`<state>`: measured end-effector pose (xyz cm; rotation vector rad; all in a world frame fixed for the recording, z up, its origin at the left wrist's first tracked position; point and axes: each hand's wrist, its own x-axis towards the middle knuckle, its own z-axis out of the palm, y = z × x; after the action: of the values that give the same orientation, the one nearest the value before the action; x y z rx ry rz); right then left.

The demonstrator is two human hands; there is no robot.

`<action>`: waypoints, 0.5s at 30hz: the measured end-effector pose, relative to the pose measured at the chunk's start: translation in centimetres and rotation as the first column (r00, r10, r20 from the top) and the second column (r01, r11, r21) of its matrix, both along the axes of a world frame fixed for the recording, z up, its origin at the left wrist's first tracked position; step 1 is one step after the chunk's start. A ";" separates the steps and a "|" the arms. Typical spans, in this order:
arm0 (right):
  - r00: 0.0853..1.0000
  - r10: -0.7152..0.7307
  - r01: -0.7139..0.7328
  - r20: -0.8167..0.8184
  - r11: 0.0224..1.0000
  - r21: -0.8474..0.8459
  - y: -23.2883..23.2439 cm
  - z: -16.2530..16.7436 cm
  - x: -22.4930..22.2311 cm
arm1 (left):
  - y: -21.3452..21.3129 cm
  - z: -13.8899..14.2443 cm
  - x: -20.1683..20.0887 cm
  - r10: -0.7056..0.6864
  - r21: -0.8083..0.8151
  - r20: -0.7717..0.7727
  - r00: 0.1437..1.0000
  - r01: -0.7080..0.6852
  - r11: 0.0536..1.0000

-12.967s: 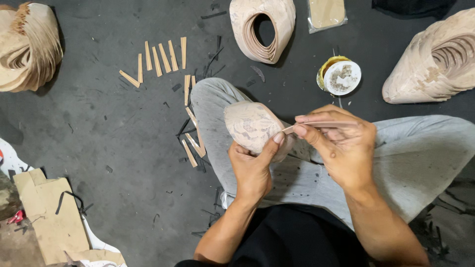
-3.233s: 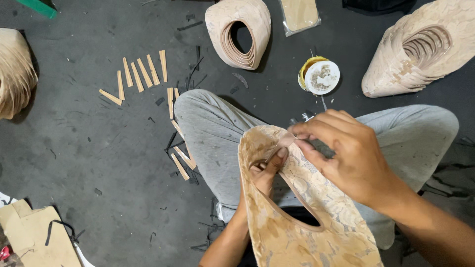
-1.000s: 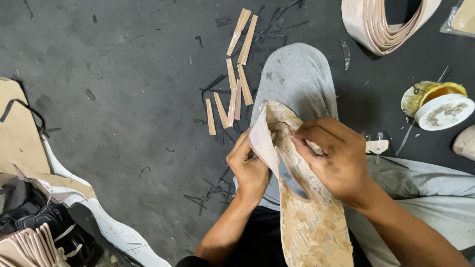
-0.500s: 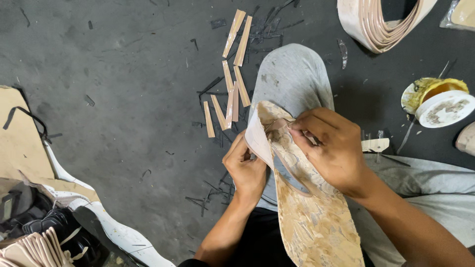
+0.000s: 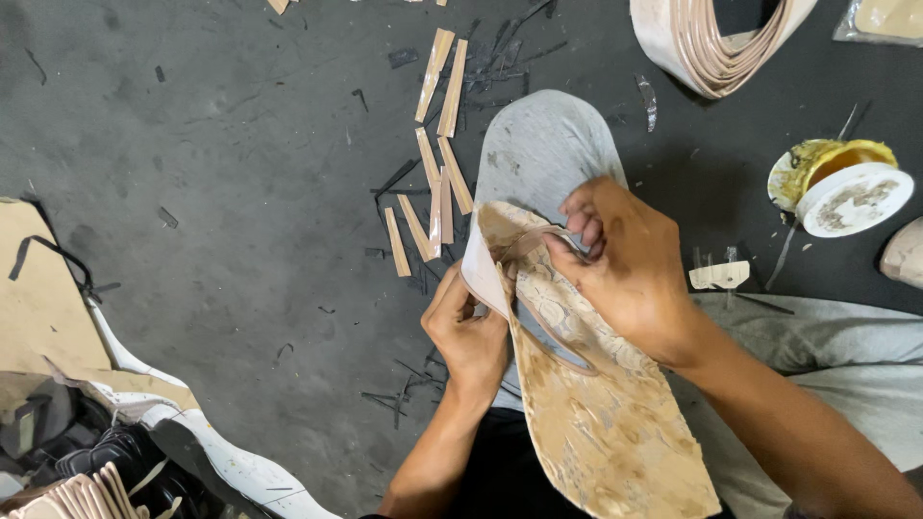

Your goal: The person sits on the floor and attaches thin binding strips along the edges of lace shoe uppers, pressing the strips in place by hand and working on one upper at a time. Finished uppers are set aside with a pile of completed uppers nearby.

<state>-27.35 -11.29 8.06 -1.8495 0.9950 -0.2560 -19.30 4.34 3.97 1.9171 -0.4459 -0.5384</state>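
Observation:
A long tan shoe-upper piece (image 5: 601,423), smeared with glue, rests across my lap with a cut-out opening near its far end. My left hand (image 5: 469,332) grips its left edge from below. My right hand (image 5: 630,269) is closed over the far end, fingers pinching a thin tan strip (image 5: 531,242) against the folded edge. My grey-trousered knee (image 5: 548,149) lies under the piece.
Several short tan strips (image 5: 437,187) lie on the dark floor beside my knee. A glue tin with its white lid (image 5: 846,187) stands at the right. A stack of pale uppers (image 5: 716,43) sits at the top. Cardboard (image 5: 43,308) and more pieces lie at the left.
My right hand has shifted slightly up along the far end of the piece, and its fingers now press the strip at the fold. The left hand's hold has stayed the same.

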 end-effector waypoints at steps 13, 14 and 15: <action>0.984 0.178 -0.171 -0.013 0.958 0.229 -2.1 1.1 -0.9 | -1.2 0.2 1.0 -0.264 -0.381 -0.365 0.893 0.116 0.917; 0.986 0.161 -0.145 -0.031 0.945 0.292 -2.0 1.7 -1.3 | -1.4 0.5 0.9 -0.283 -0.359 -0.361 0.889 0.147 0.922; 0.988 0.151 -0.151 0.014 0.966 0.212 -2.0 2.3 -1.7 | -1.5 0.9 0.7 -0.304 -0.338 -0.358 0.883 0.181 0.923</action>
<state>-29.01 -13.28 10.35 -1.7190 0.8433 -0.0522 -18.59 2.85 4.92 1.4185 -0.4704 -0.9597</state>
